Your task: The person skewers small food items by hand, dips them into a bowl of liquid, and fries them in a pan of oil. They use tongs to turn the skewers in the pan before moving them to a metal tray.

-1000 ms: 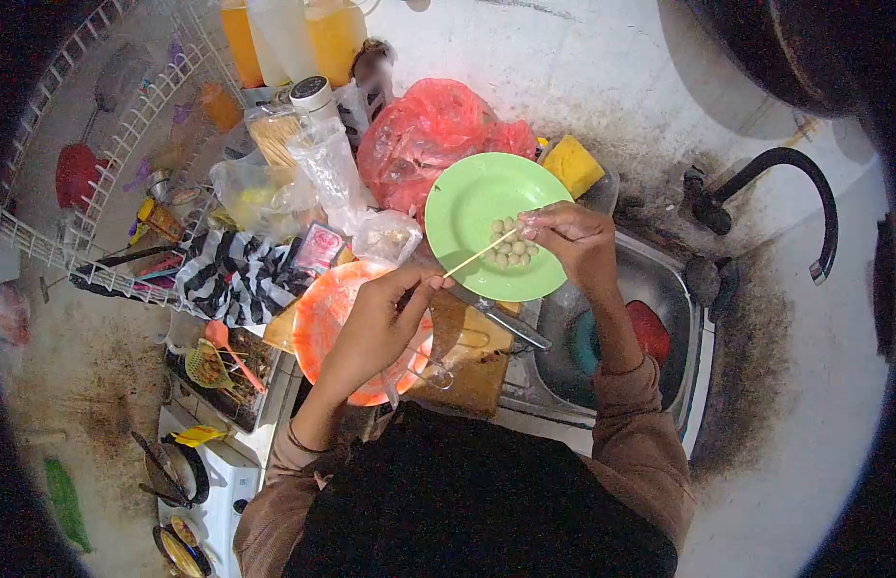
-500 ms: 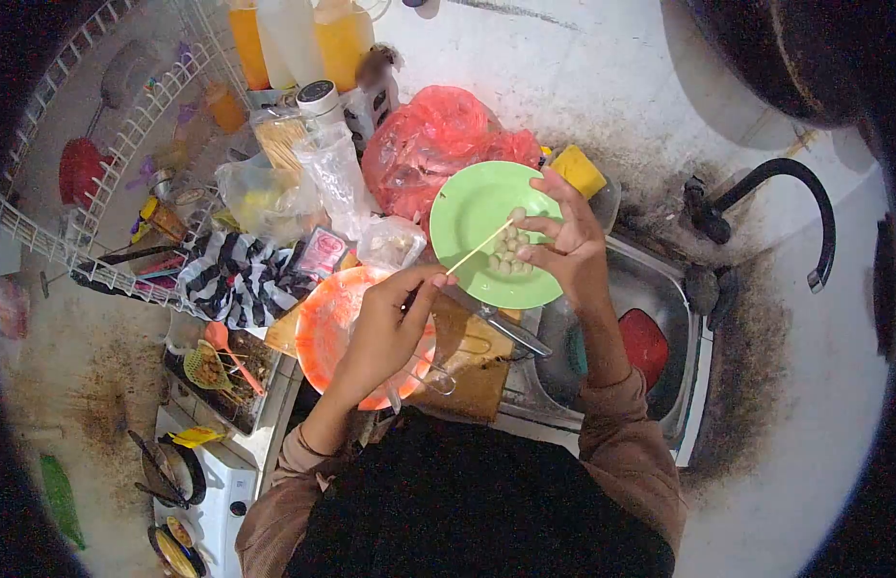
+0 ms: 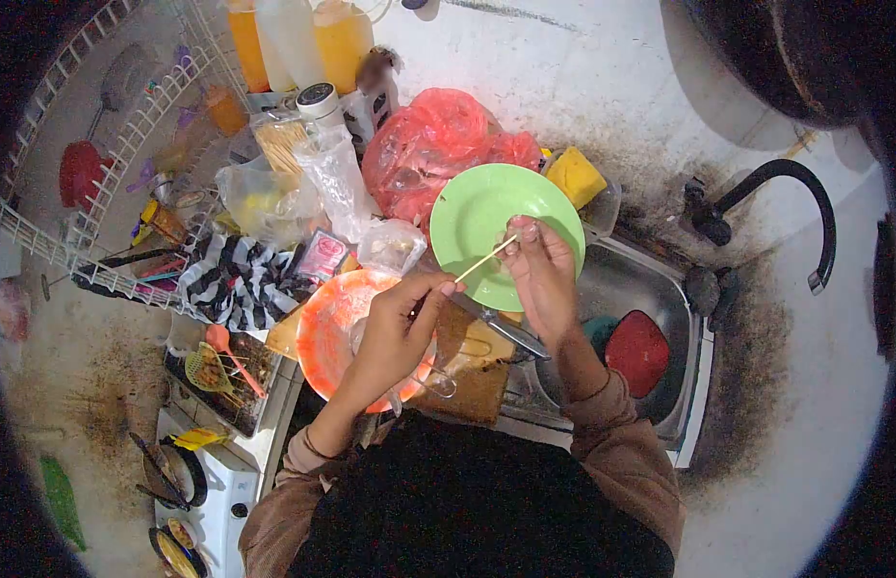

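My left hand (image 3: 406,323) pinches the lower end of a thin wooden skewer (image 3: 484,260), which slants up to the right. At the skewer's upper tip, the fingers of my right hand (image 3: 544,275) are curled closed around a small pale meatball that they mostly hide. Behind and beneath the right hand is a light green plate (image 3: 465,207); the other pale balls on it are covered by that hand. Below my left hand sits an orange and white bowl (image 3: 320,323), partly hidden. A knife (image 3: 515,333) lies by the plate's lower edge.
A metal sink (image 3: 674,289) with a red dish (image 3: 637,354) is at the right, under a black faucet (image 3: 770,169). Behind the plate are a red plastic bag (image 3: 424,135) and a yellow sponge (image 3: 575,176). A wooden board (image 3: 472,395) lies in front; a stove (image 3: 221,491) stands lower left.
My right hand has moved down and left and turned, its fingers closing at the skewer's tip and covering the pale balls. The left hand has shifted slightly right with the skewer.
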Available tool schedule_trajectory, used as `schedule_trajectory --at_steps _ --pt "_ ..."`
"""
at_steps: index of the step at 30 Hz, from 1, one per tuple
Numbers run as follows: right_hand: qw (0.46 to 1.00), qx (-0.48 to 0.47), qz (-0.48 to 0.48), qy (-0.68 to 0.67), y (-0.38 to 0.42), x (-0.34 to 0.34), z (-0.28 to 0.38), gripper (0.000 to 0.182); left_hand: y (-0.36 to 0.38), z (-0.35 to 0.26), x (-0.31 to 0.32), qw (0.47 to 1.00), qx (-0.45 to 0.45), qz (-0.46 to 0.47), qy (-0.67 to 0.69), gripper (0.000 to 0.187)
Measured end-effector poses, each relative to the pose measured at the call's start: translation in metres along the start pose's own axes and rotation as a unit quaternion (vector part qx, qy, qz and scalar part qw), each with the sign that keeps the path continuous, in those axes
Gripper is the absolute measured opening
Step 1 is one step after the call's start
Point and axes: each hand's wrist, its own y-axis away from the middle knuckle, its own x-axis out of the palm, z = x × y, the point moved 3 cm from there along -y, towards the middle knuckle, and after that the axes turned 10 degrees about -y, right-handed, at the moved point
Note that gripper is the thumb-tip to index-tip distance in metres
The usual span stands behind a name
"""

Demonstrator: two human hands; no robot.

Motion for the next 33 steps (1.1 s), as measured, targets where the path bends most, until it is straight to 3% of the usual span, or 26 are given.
schedule_trajectory --at_steps 3,5,10,12,14,15,17,18,20,24,26,30,32,33 --pt "0.998 0.000 -0.024 0.059 0.008 0.006 -0.007 0.025 -0.001 0.004 0.003 1.000 0.017 -0.018 0.006 0.017" --pt "0.992 0.042 0.012 0.120 0.014 0.008 -0.018 0.023 -0.002 0.001 0.005 0.999 0.019 -0.025 0.015 0.017" --pt "0.989 0.060 0.107 0.080 0.018 0.028 -0.010 0.039 -0.005 0.004 -0.007 0.997 0.019 -0.070 0.016 0.017" --pt "0.942 -0.057 0.163 0.287 0.005 0.005 0.010 0.045 -0.006 -0.004 -0.020 0.997 -0.044 -0.035 -0.045 0.019" --pt "0.802 -0.156 0.101 0.568 -0.011 -0.002 0.045 0.032 -0.005 0.006 -0.024 0.995 -0.043 -0.040 -0.076 0.020" --pt "0.801 -0.154 0.100 0.570 -0.019 -0.014 0.055 0.032 -0.004 0.012 -0.024 0.992 -0.039 -0.044 -0.108 0.020" --pt "0.768 -0.062 0.102 0.629 -0.032 -0.038 0.058 0.020 -0.001 0.021 -0.024 0.990 -0.034 -0.044 -0.131 0.020" --pt "0.767 -0.063 0.101 0.630 -0.033 -0.043 0.057 0.020 -0.001 0.022 -0.024 0.986 -0.028 -0.048 -0.157 0.021" --pt "0.709 -0.103 0.194 0.670 -0.033 -0.044 0.050 0.014 -0.001 0.021 -0.023 0.986 -0.032 -0.033 -0.159 0.021" --pt "0.698 -0.126 0.223 0.669 -0.046 -0.059 0.042 0.014 -0.001 0.023 -0.020 0.987 -0.043 -0.009 -0.154 0.020" --pt "0.686 -0.066 0.203 0.696 -0.052 -0.063 0.038 0.013 -0.001 0.024 -0.020 0.987 -0.040 -0.008 -0.154 0.020" --pt "0.664 -0.069 0.260 0.698 -0.046 -0.052 0.045 0.015 -0.001 0.026 -0.020 0.989 -0.023 -0.013 -0.149 0.021" --pt "0.711 0.031 0.229 0.664 -0.047 -0.045 0.044 0.017 -0.002 0.027 -0.018 0.989 -0.021 -0.011 -0.148 0.021" --pt "0.711 0.031 0.228 0.665 -0.046 -0.042 0.046 0.017 -0.002 0.028 -0.018 0.989 -0.018 -0.009 -0.148 0.021"
